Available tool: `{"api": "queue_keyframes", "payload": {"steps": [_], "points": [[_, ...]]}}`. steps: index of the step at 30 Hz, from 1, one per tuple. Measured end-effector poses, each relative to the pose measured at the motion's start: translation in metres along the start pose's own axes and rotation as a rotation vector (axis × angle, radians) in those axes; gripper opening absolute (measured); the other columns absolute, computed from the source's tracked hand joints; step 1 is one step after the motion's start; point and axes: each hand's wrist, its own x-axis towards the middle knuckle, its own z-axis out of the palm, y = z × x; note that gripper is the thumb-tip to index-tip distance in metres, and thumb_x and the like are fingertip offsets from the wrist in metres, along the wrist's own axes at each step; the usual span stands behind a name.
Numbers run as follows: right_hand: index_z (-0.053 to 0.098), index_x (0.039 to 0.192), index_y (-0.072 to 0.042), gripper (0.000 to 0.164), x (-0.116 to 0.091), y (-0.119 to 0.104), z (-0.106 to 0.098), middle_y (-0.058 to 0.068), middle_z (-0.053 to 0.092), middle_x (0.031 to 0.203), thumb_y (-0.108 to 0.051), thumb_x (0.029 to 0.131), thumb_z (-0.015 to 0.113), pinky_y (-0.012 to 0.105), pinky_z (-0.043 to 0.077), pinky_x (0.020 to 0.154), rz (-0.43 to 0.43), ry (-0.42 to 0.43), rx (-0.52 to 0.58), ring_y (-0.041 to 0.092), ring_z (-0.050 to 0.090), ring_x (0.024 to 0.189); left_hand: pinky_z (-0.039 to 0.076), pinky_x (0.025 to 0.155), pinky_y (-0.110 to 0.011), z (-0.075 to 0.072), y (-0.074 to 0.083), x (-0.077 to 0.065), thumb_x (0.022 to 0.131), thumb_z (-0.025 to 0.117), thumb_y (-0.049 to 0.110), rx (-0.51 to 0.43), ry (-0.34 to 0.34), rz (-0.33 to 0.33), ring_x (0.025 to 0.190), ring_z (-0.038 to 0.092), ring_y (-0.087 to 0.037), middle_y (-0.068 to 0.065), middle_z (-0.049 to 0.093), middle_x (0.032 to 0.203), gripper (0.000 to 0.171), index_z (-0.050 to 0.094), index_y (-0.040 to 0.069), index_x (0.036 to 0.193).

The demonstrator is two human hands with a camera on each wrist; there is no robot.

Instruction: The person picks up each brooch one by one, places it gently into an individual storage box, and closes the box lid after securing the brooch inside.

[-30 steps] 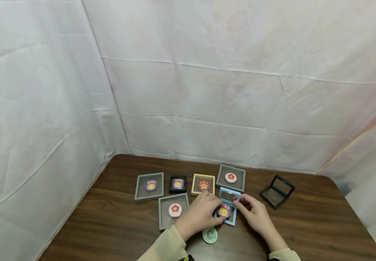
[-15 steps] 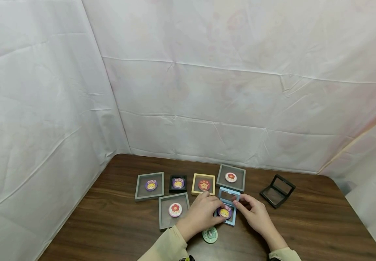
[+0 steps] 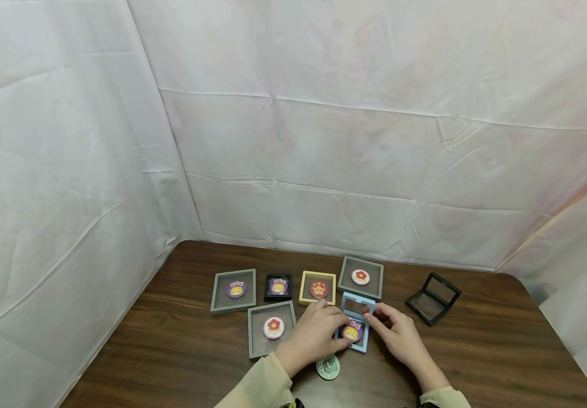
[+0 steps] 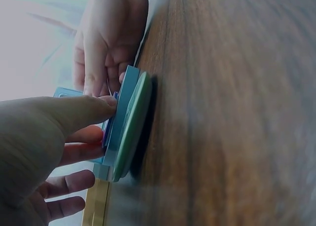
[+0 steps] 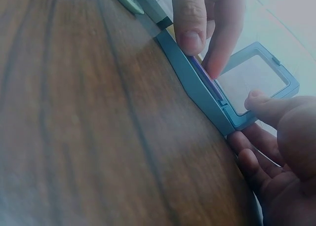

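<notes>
In the head view a light blue hinged display frame (image 3: 364,347) stands unfolded on the table, its lid tilted up at the back. My left hand (image 3: 315,335) pinches a round purple badge (image 3: 352,332) with a yellow animal face between thumb and fingers, over the frame's lower half. From the other side my right hand (image 3: 399,333) holds the raised lid, the thumb (image 5: 261,105) on its inner side and fingers behind. Close to my left wrist lies a green round badge (image 3: 328,368). Whether the purple badge rests fully on the film is hard to tell.
Grey frames with badges (image 3: 232,292), (image 3: 273,340), (image 3: 361,277), a small black frame (image 3: 277,287) and a yellow frame (image 3: 317,288) lie left of and behind the hands. An unfolded black frame (image 3: 433,298) is at right. White cloth (image 3: 293,141) hangs behind the table.
The purple badge has shifted slightly to the right within the blue frame, along with my left fingertips. My right hand and the other frames look unmoved.
</notes>
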Motion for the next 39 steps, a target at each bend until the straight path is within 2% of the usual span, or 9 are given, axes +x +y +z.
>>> {"api": "queue_keyframes", "payload": {"steps": [10,18,25,30,33,39], "points": [[0.080,0.113,-0.017,0.009,0.000,-0.001,-0.001,-0.012,0.077,0.097,-0.019,0.105,0.077,0.027,0.056,0.072,0.008,-0.011,0.000,0.006,0.067,0.079,0.052,0.096,-0.033,0.001,0.000,-0.001,0.094,0.087,0.047,0.001,-0.008,0.005,0.103,0.064,-0.010,0.011,0.078,0.117,0.031,0.084,0.025,0.115],[0.079,0.115,-0.018,0.010,0.001,-0.002,-0.002,-0.009,0.077,0.100,-0.024,0.108,0.073,0.026,0.057,0.072,0.045,0.004,0.001,0.006,0.067,0.082,0.056,0.099,-0.029,0.002,-0.004,0.000,0.095,0.088,0.041,-0.067,-0.030,0.053,0.107,0.071,-0.007,0.006,0.077,0.117,0.034,0.083,0.017,0.119],[0.079,0.121,-0.011,0.022,0.002,-0.009,-0.004,0.001,0.078,0.101,-0.025,0.113,0.064,0.027,0.060,0.067,0.110,0.000,0.071,0.012,0.071,0.079,0.055,0.101,-0.027,0.001,-0.006,-0.001,0.091,0.091,0.044,-0.115,-0.085,0.007,0.111,0.069,-0.008,0.005,0.075,0.122,0.044,0.080,0.017,0.124],[0.082,0.122,-0.012,0.028,0.003,-0.014,-0.007,0.003,0.078,0.102,-0.029,0.115,0.061,0.028,0.058,0.067,0.150,-0.012,0.055,0.014,0.070,0.079,0.056,0.098,-0.025,-0.002,-0.009,-0.001,0.090,0.092,0.042,-0.158,-0.108,-0.018,0.110,0.069,-0.006,0.005,0.073,0.123,0.044,0.080,0.017,0.124],[0.082,0.122,-0.013,0.031,0.004,-0.017,-0.008,0.002,0.078,0.101,-0.032,0.116,0.059,0.028,0.058,0.069,0.178,-0.025,0.044,0.015,0.070,0.079,0.056,0.098,-0.026,-0.003,-0.011,-0.001,0.088,0.093,0.041,-0.150,-0.100,-0.030,0.110,0.069,-0.008,0.004,0.074,0.122,0.044,0.081,0.016,0.123],[0.081,0.124,-0.009,0.032,0.004,-0.022,-0.011,0.004,0.079,0.101,-0.030,0.116,0.059,0.028,0.059,0.071,0.192,-0.038,0.068,0.017,0.072,0.082,0.055,0.104,-0.032,-0.003,-0.015,-0.002,0.086,0.093,0.049,-0.060,-0.095,-0.053,0.113,0.070,-0.015,0.003,0.076,0.120,0.051,0.081,0.016,0.121]]}}
